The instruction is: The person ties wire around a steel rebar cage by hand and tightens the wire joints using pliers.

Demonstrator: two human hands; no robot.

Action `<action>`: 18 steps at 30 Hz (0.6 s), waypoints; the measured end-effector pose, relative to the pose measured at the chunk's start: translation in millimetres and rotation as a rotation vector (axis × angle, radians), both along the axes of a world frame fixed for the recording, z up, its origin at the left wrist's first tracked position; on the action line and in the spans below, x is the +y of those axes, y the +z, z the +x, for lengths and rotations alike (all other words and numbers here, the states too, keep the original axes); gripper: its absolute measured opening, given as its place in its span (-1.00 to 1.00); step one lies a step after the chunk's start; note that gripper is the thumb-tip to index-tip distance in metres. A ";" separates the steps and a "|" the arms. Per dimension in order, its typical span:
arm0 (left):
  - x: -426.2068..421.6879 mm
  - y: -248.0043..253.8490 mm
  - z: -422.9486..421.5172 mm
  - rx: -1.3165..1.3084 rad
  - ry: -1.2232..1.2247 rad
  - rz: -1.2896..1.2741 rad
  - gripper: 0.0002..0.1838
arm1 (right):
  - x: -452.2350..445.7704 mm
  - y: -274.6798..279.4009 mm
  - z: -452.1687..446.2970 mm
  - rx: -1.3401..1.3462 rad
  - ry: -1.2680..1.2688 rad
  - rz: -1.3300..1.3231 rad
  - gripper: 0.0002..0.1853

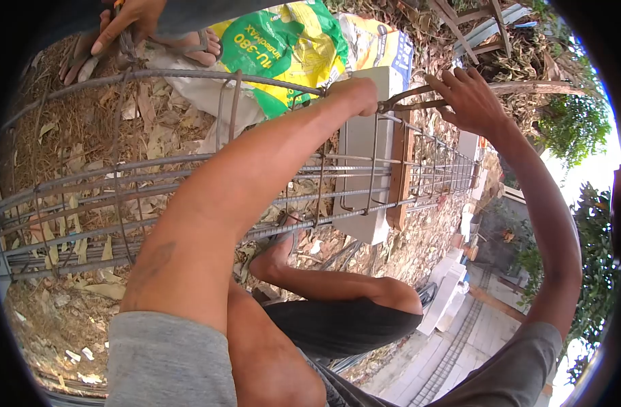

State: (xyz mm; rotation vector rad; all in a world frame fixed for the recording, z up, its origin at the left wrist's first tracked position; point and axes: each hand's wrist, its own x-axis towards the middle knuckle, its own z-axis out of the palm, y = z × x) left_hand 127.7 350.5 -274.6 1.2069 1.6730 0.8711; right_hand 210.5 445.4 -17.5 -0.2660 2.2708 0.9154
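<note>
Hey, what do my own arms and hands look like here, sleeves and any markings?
Your left hand and right hand are gloveless. The left sleeve is short and grey; the right sleeve, also short, looks darker. The left arm carries a faint dark mark; I can't tell whether it's a tattoo.

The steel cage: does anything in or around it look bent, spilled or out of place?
Its upper long bar looks bowed, though the wide lens may cause that. Beside the steel cage, a green-and-yellow sack lies crumpled, its lettering upside down in this view, which looks untidy. Nothing seems clearly broken or spilled.
</note>
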 end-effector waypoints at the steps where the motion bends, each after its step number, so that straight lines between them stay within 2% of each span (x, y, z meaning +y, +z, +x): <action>1: -1.4 2.4 -2.0 -0.009 -0.029 -0.014 -0.66 | 0.4 -0.4 1.0 0.046 0.059 0.009 -0.48; 3: -3.5 9.6 -7.9 -0.028 -0.088 -0.042 -0.63 | 11.4 -3.0 2.4 0.096 0.187 -0.021 -0.45; 6: -7.9 19.5 -11.2 -0.046 -0.110 -0.080 -0.62 | 39.2 -8.8 5.8 0.056 0.061 0.011 -0.38; 9: 2.3 7.7 -7.9 -0.019 -0.133 -0.078 -0.63 | 5.7 -5.7 -27.5 -0.135 -0.620 0.097 -0.59; 12: 4.6 6.4 -2.0 0.045 -0.103 -0.022 -0.64 | 30.3 -10.4 -23.4 -0.287 -0.987 0.043 -0.59; 13: 5.9 6.8 -4.3 0.024 -0.109 -0.038 -0.64 | 29.5 -9.9 -24.3 -0.241 -1.069 0.033 -0.60; 16: 6.6 0.6 -5.5 -0.022 -0.134 -0.054 -0.65 | 17.4 -14.2 -16.2 -0.063 -0.607 -0.055 -0.62; 18: 7.7 -3.3 -3.8 -0.028 -0.138 0.002 -0.65 | -5.6 -9.3 -18.6 -0.057 -0.464 0.059 -0.63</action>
